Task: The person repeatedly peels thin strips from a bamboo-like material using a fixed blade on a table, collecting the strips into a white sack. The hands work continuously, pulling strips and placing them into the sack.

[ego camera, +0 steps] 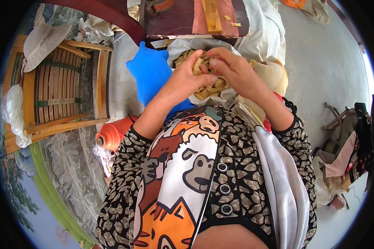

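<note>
My left hand (185, 74) and my right hand (235, 70) are close together over a white bag (202, 101) in front of my lap. Inside the bag lies a heap of tan, straw-like braid (213, 88). A length of pale yellow braid (198, 64) sits in the fingers of my left hand, its thumb stretched toward the right. My right fingers are bent beside it; whether they pinch a strand is hidden. Bright blue cloth (152, 74) bulges to the left of the bag. An animal-print cloth (180, 162) hangs down my front.
Beyond the bag stands a dark red tabletop (171, 23) with a pink cloth (199, 18) and a wooden strip (212, 15). A slatted wooden chair (60, 90) holding a sun hat (43, 43) is at left, near an orange-red flask (115, 133). White fabric (265, 31) drapes at right.
</note>
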The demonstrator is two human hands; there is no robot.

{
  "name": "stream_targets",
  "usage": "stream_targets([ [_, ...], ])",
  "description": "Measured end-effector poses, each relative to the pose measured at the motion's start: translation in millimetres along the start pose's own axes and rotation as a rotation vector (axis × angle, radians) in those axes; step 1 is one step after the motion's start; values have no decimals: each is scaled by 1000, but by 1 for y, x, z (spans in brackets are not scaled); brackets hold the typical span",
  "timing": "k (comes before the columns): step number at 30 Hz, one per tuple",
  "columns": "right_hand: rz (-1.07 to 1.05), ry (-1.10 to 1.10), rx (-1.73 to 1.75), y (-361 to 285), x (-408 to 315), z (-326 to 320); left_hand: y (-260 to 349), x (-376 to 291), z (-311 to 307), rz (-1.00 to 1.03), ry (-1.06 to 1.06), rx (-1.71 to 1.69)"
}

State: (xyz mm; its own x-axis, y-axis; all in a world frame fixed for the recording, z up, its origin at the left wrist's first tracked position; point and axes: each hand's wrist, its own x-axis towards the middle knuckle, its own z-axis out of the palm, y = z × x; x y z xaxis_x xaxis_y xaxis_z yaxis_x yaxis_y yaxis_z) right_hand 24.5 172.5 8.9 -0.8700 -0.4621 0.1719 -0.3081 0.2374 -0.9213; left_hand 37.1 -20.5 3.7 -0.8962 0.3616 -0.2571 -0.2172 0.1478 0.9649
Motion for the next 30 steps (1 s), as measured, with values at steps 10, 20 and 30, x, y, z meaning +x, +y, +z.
stream_targets([
  [10,130,-328,-116,-20,-17,12,3,-26,8,189,-106,588],
  [20,-120,-465,158,-91,-47,-11,90,-83,1,194,-560,692],
  [30,-479,-445,521,-131,-62,5,96,-99,5,697,-858,190],
])
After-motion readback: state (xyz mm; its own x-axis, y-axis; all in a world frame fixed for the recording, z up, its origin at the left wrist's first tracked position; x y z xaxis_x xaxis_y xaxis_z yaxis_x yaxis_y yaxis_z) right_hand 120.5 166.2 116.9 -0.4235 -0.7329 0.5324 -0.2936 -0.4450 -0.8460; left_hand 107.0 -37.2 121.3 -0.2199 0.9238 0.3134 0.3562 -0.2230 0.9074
